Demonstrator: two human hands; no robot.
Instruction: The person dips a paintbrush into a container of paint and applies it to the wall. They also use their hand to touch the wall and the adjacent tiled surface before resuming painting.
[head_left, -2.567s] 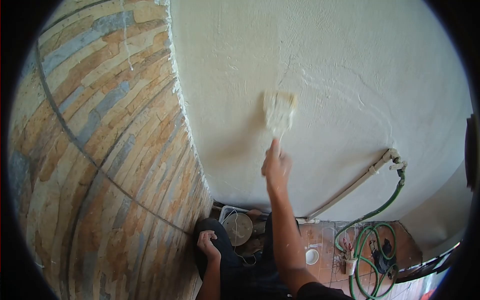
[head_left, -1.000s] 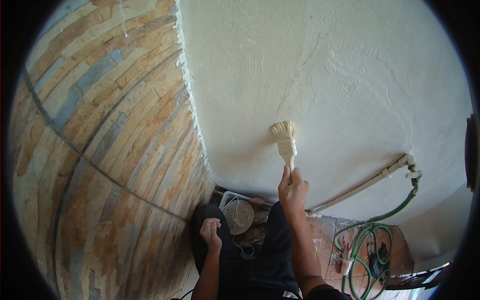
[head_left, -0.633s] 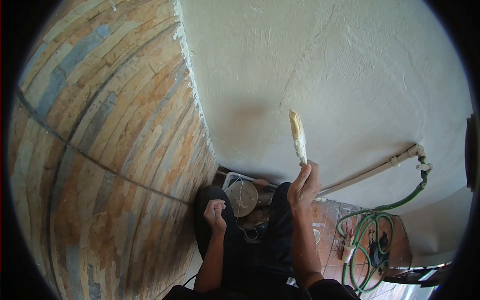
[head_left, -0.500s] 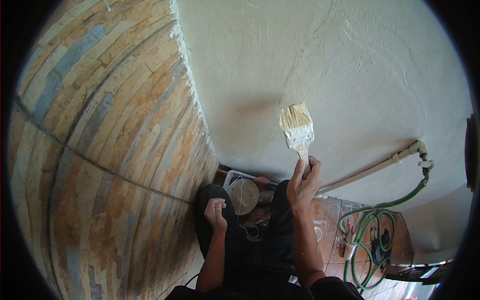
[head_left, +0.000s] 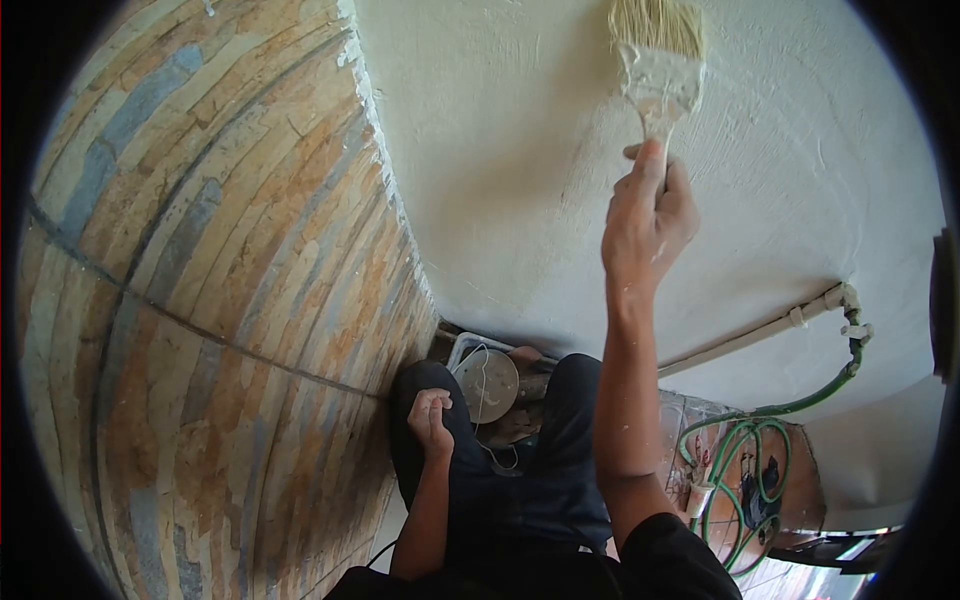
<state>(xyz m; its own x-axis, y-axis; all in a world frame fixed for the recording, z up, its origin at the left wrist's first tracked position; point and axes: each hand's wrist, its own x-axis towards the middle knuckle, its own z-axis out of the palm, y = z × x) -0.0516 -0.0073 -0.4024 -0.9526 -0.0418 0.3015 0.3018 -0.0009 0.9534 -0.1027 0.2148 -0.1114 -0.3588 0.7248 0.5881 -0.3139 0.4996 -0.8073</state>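
Observation:
My right hand is wrapped round the handle of a wide paintbrush, raised high in front of the pale wall. Its bristles point upward, and whitish paint coats the ferrule and the lower bristles. My left hand rests on my left knee, fingers curled into a fist. Between my legs stands a round container with a greyish surface and a thin white wire or cord across it, partly hidden by my knees.
Striped stone-look tiles cover the left wall, meeting the pale wall at a rough white edge. A white pipe runs low along the wall to a fitting. From there a green hose lies coiled on the reddish tiled floor.
My right hand has moved the paintbrush up and slightly right along the wall, and the arm is stretched further out. My left hand has stayed on the knee.

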